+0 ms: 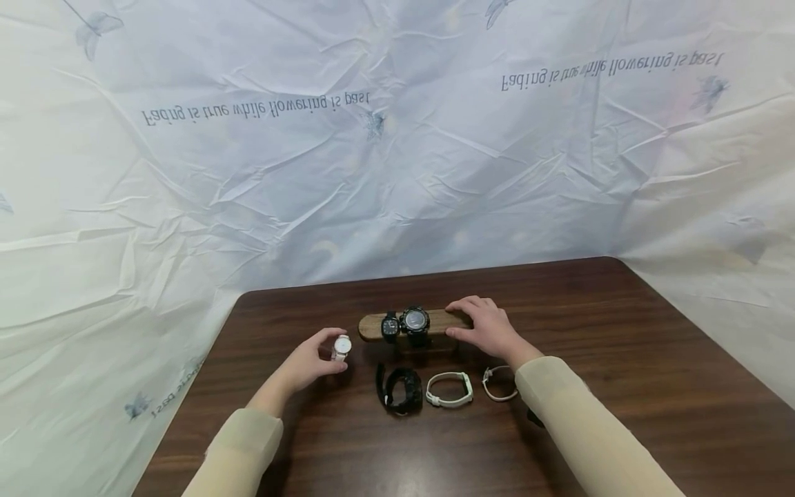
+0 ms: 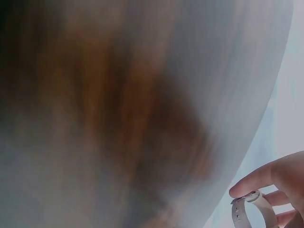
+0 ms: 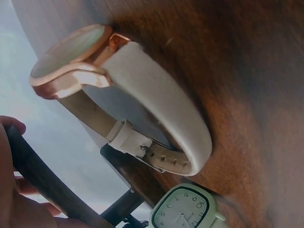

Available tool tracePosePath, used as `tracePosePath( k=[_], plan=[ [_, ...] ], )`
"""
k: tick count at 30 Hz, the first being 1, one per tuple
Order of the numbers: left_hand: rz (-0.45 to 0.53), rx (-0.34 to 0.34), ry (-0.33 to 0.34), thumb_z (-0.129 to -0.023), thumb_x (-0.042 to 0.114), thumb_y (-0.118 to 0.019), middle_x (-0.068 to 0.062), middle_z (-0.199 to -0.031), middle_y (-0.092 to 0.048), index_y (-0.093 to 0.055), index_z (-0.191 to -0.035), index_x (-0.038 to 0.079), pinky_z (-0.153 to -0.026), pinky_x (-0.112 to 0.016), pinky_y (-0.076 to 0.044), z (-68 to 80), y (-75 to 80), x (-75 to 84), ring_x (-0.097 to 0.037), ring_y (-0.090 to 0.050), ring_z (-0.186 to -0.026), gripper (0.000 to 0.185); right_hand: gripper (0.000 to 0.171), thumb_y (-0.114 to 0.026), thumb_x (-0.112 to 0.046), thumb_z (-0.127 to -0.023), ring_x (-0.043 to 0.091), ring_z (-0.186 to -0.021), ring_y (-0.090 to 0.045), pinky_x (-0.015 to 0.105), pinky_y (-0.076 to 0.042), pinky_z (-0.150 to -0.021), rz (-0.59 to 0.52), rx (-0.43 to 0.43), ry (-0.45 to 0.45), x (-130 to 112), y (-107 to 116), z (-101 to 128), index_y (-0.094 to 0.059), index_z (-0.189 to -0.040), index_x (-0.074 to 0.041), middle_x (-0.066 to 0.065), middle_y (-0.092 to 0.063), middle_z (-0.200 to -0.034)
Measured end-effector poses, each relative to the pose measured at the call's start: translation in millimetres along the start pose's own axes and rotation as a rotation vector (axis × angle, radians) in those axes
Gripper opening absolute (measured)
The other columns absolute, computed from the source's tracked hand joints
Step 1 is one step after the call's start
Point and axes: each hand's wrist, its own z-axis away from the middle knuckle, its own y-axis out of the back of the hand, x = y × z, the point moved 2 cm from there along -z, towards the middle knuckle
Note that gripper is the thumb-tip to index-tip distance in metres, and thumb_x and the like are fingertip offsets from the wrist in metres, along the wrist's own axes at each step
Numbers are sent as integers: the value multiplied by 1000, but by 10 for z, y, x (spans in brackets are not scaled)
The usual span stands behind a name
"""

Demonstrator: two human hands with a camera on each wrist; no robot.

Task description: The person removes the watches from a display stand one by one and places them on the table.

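The white watch point(image 1: 341, 346) is sitting pinched in the left hand point(image 1: 308, 364), just off the left end of the wooden stand point(image 1: 379, 324), above the table point(image 1: 621, 345). In the head view the fingers and thumb are curling round its case. The right hand point(image 1: 487, 326) is resting on the right end of the stand, fingers on top and thumb at the front edge, gripping it. Two black watches point(image 1: 406, 322) are sitting wrapped on the stand, side by side. In front of the stand three more are lying in a row on the table: a black one point(image 1: 400, 390), a white square one point(image 1: 450, 388) just beside it, and a rose-gold one point(image 1: 499, 384) close by the right wrist. A creased white sheet point(image 1: 397, 172) with printed words is hanging behind the table.

In the left wrist view most of the picture is blurring into brown and grey. At the lower right, the fingers point(image 2: 280, 175) are closing on the white watch point(image 2: 249, 209), with its strap looping below them.

In the right wrist view, the rose-gold watch point(image 3: 118, 99) is lying on its side on the table point(image 3: 256, 71), its white strap buckled. The white square watch point(image 3: 183, 206) is showing its dial at the bottom edge. The right hand point(image 3: 19, 204) is filling the lower left corner, wrapping round a dark bar point(image 3: 47, 183).
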Motion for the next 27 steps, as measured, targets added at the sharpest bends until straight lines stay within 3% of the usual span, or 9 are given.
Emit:
tracePosePath(
  k=[2,6,10,16,21,27],
  plan=[
    [-7,-30,-7,-70,19,-73,-2,-101,-53,-48,-122,21,-63,-33,-41,59,10,80,-21,-51,-91,57,47,-53,-53,-78,28,-116,-31,55,-23,-87,-3,-1,-1,3,0,2,-49,-119,-31,-3,-41,-124],
    [-35,-97,-25,-70,19,-73,-3,-101,-52,-47,-121,18,-67,-34,-40,92,-14,68,-21,-50,-89,58,47,-53,-53,-78,28,-115,-31,55,-23,-87,-7,-3,-4,4,-1,1,-49,-119,-31,-3,-41,-124],
    [-64,-141,-55,-67,27,-74,1,-101,-50,-48,-120,21,-68,-33,-40,55,-52,-84,-16,-50,-85,60,47,-53,-54,-77,28,-115,-32,55,-23,-86,-3,-1,-5,7,-11,-2,-49,-118,-32,-3,-41,-123],
    [-79,-166,-74,-69,29,-73,1,-105,-48,-48,-121,18,-70,-33,-40,88,-70,-80,-17,-50,-87,58,47,-53,-55,-77,28,-114,-32,55,-24,-86,2,4,-2,10,-20,-2,-49,-118,-32,-3,-41,-123],
    [-95,-182,-144,-71,24,-72,-2,-111,-45,-48,-120,13,-72,-35,-40,120,-98,-53,-21,-48,-91,56,47,-52,-55,-77,28,-114,-33,55,-24,-85,11,1,-4,10,-15,3,-49,-118,-32,-3,-41,-123],
    [-166,-228,-177,-71,28,-71,0,-118,-39,-51,-118,17,-78,-37,-38,136,-144,-39,-19,-45,-97,52,46,-53,-53,-78,29,-115,-32,55,-24,-86,2,9,-1,0,-6,8,-49,-118,-31,-3,-42,-123]
  ],
)
